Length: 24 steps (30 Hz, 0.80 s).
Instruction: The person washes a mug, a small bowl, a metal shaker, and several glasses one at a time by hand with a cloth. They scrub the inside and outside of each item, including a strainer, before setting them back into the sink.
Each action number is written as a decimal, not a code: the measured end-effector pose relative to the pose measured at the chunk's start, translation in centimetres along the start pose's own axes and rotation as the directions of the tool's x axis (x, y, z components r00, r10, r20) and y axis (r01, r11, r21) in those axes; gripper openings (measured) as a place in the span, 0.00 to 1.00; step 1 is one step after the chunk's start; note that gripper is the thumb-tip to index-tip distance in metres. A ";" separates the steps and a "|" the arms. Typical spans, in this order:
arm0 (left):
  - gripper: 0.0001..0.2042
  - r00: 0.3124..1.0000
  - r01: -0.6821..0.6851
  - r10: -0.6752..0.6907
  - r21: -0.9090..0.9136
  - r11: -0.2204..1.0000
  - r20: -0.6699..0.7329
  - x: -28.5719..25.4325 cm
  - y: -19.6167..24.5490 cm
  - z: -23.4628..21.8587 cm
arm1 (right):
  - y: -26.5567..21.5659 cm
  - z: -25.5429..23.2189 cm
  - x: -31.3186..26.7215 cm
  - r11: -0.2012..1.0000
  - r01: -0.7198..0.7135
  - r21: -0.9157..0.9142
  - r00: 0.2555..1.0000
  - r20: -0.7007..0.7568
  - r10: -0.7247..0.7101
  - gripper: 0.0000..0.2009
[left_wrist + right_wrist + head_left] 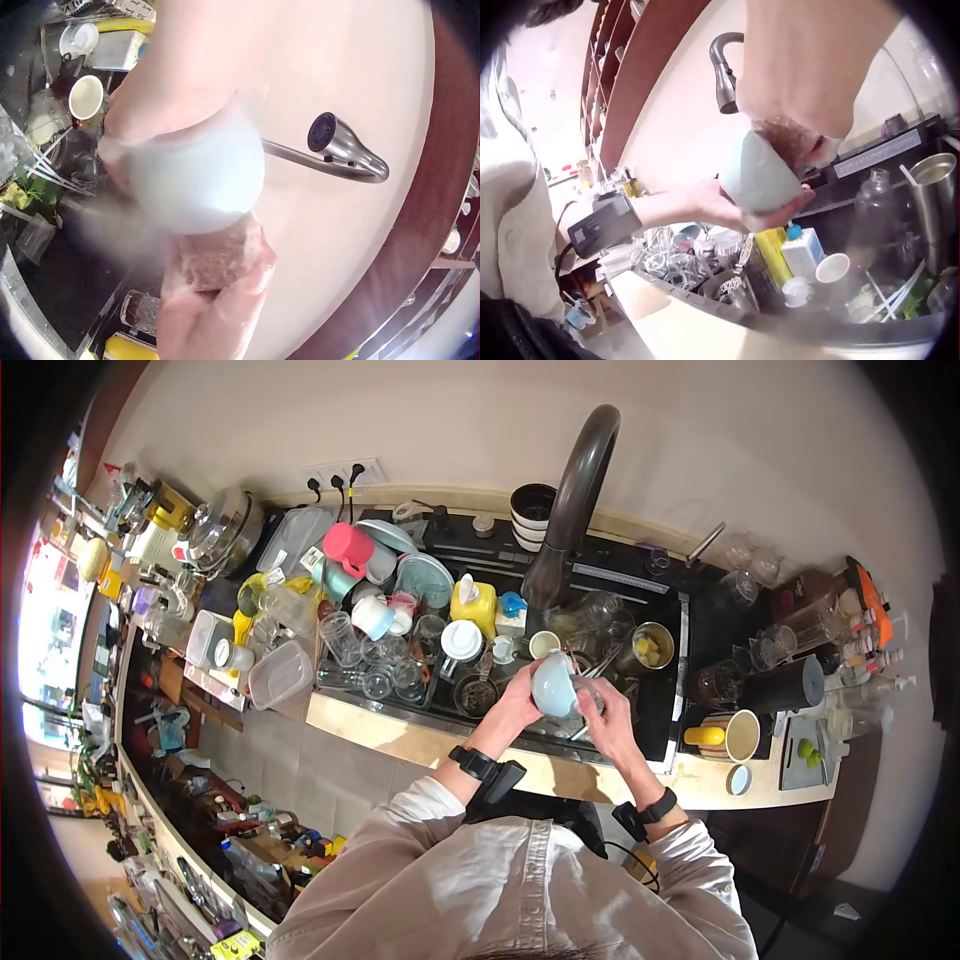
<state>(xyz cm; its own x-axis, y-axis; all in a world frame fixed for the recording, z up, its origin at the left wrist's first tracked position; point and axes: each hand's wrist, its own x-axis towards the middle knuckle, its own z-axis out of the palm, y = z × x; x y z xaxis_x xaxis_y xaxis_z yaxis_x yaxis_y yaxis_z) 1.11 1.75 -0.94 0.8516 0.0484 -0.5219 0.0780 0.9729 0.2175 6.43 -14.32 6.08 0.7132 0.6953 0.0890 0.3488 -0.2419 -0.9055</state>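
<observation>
Over the front of the sink (655, 735), my left hand (518, 700) grips a pale blue bowl (552, 685), tilted on its side. In the right wrist view the smooth outside of the bowl (757, 174) shows, with the fingers of the left hand (724, 208) beneath it. My right hand (608, 720) holds a brownish, wet-looking wad (214, 259) close against the bowl; I cannot tell exactly what the wad is. Below the hands lie white straws (892, 294) and a white paper cup (544, 644).
A dark tall faucet (585, 480) arches behind the sink. Glass jars (345, 640) crowd the left side, beside a yellow bottle (473, 605) and a white mug (462, 641). A metal cup (650, 647) stands at the sink's right; a yellow-handled mug (740, 736) sits on the right counter.
</observation>
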 end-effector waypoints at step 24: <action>0.12 0.680 -0.375 0.685 0.927 0.018 0.262 -2.2 -2.4 3.1 | 4.8 4.5 0.5 0.811 -0.443 0.383 0.895 0.128 0.428 0.25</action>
<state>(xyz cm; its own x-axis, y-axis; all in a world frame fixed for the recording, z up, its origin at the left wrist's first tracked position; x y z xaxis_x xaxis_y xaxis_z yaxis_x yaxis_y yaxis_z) 0.67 -1.43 2.20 0.7678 0.6406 0.0103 0.1624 -0.2101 0.9641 5.68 -12.11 -0.15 0.7099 0.6046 -0.3613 -0.2660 -0.2448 -0.9324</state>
